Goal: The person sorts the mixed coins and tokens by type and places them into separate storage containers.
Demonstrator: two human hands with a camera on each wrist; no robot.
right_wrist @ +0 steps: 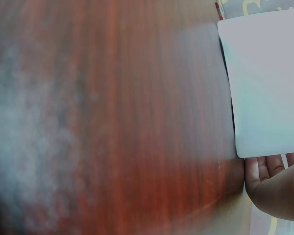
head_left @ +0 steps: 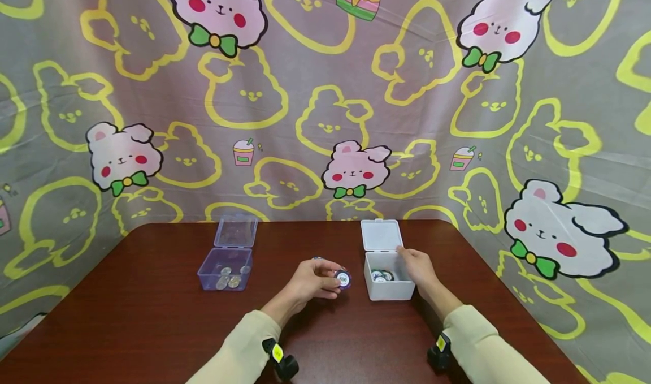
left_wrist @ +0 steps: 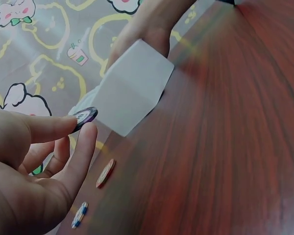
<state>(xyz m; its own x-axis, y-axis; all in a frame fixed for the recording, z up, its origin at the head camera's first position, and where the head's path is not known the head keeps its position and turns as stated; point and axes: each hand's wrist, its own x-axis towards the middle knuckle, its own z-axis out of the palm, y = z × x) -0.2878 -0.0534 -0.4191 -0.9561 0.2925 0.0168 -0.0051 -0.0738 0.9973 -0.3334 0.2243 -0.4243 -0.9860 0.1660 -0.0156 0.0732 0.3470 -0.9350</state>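
My left hand [head_left: 312, 282] pinches a dark purple poker chip [head_left: 343, 279] with a white centre between thumb and fingers, just left of a white plastic box [head_left: 390, 291]. The box stands with its lid up, and several poker chips [head_left: 382, 275] lie inside. At the box's right wall, my right hand [head_left: 419, 268] holds it, with fingertips at the back corner by the hinge; the wall hides part of those fingers. In the left wrist view, a red chip [left_wrist: 106, 173] and a blue-and-white chip [left_wrist: 80, 215] are beyond the left hand.
A clear purplish box [head_left: 224, 282] with its lid raised stands on the left and contains several silvery coins [head_left: 234, 281]. Both boxes are on a dark red-brown table [head_left: 127, 316]. A patterned curtain [head_left: 305, 141] hangs behind the table and along its right.
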